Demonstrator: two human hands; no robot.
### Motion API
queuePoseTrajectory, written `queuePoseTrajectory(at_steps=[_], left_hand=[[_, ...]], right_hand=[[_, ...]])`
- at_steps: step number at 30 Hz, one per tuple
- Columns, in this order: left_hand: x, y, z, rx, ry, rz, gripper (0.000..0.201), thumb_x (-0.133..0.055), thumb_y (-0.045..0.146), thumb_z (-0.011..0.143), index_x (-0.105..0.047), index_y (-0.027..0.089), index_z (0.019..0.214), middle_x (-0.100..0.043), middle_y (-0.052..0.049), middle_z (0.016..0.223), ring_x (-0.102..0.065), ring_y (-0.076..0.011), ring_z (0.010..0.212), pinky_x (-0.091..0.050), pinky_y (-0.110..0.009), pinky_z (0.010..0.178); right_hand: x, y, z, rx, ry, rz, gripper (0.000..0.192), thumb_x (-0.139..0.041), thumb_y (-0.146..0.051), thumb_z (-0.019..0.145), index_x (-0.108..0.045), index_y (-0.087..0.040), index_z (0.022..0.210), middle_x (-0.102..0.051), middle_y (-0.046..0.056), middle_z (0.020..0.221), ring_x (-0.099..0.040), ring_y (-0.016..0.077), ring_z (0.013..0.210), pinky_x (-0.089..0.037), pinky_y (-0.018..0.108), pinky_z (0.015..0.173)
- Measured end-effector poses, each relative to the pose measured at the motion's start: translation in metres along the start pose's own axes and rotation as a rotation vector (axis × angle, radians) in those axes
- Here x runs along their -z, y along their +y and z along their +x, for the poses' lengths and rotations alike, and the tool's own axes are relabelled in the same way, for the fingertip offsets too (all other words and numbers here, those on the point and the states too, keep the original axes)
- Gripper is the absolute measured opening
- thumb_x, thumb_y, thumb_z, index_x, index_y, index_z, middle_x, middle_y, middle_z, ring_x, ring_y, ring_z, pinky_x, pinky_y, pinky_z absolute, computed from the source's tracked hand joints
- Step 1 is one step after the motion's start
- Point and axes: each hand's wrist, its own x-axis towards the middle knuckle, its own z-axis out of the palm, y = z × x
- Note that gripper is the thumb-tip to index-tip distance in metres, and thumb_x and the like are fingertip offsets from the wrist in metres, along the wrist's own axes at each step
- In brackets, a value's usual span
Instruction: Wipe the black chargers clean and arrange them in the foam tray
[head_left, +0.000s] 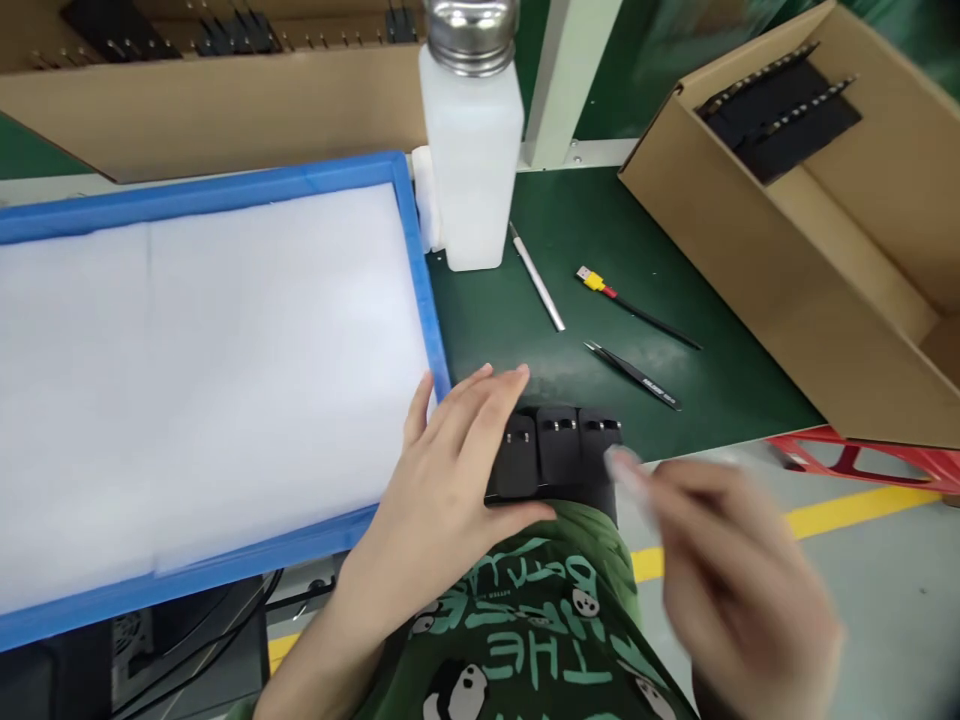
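My left hand (450, 470) lies over the left end of a row of black plug chargers (559, 445). Its fingers are stretched out and its thumb stands apart from them, near the chargers' front side. Three chargers show, their metal prongs facing up, at the table edge in front of my shirt; my left hand may cover others. To the right of the row is my right hand (742, 580), smeared by motion. One finger of it points toward the rightmost charger, and whether it holds anything is not clear.
A blue tray (427, 300) lined with white foam lies left. Behind stand a white pump bottle (476, 160) and a cardboard box (225, 115). A white craft knife (537, 278), USB cable (637, 308) and black tweezers (634, 375) lie on the green table. Another box (780, 270) stands right.
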Motion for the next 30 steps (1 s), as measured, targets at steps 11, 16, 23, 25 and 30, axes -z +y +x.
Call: queuePoseTrajectory(at_steps=[11,16,23,25,30], left_hand=[[-0.027,0.029,0.032,-0.141,0.132,0.149,0.045,-0.085,0.027,0.075,-0.065,0.015,0.114,-0.076,-0.005,0.108,-0.069,-0.0266,0.091,-0.052,-0.039,0.079],[-0.023,0.034,0.033,-0.194,0.122,0.279,0.048,-0.083,0.033,0.077,-0.065,0.01,0.115,-0.075,-0.01,0.109,-0.066,-0.0326,0.103,-0.046,-0.049,0.097],[-0.033,0.036,0.04,-0.269,0.155,0.455,0.059,-0.087,0.047,0.071,-0.066,0.008,0.11,-0.073,-0.007,0.088,-0.065,-0.0248,0.075,-0.048,-0.038,0.062],[-0.035,0.034,0.04,-0.278,0.187,0.443,0.062,-0.09,0.048,0.066,-0.067,0.007,0.106,-0.073,-0.007,0.087,-0.065,-0.0242,0.074,-0.049,-0.038,0.061],[-0.034,0.03,0.038,-0.286,0.194,0.413,0.07,-0.092,0.056,0.059,-0.066,0.007,0.103,-0.074,-0.007,0.089,-0.067,-0.0257,0.077,-0.052,-0.039,0.065]], right_hand=[[-0.008,0.032,-0.008,0.132,-0.015,0.01,0.065,-0.046,0.011,0.087,-0.049,-0.013,0.147,-0.059,0.013,0.109,-0.058,0.0199,0.101,-0.054,0.034,0.086],[0.028,0.033,-0.017,-0.011,-0.146,0.247,0.053,-0.045,0.008,0.088,-0.067,-0.02,0.128,-0.062,0.008,0.106,-0.061,0.0168,0.094,-0.054,0.028,0.073],[0.041,0.065,-0.003,-0.214,0.414,0.722,0.022,-0.062,-0.015,0.089,-0.078,-0.029,0.097,-0.05,0.005,0.079,-0.049,0.0167,0.065,-0.037,0.032,0.051],[0.035,0.066,-0.001,-0.073,0.358,1.112,0.017,-0.061,-0.026,0.091,-0.076,-0.034,0.094,-0.033,0.0,0.068,-0.034,0.0132,0.053,-0.031,0.03,0.044],[0.025,0.062,0.011,-0.008,0.295,0.953,0.018,-0.057,-0.029,0.097,-0.075,-0.031,0.097,-0.044,0.003,0.077,-0.048,0.0166,0.068,-0.044,0.033,0.059]])
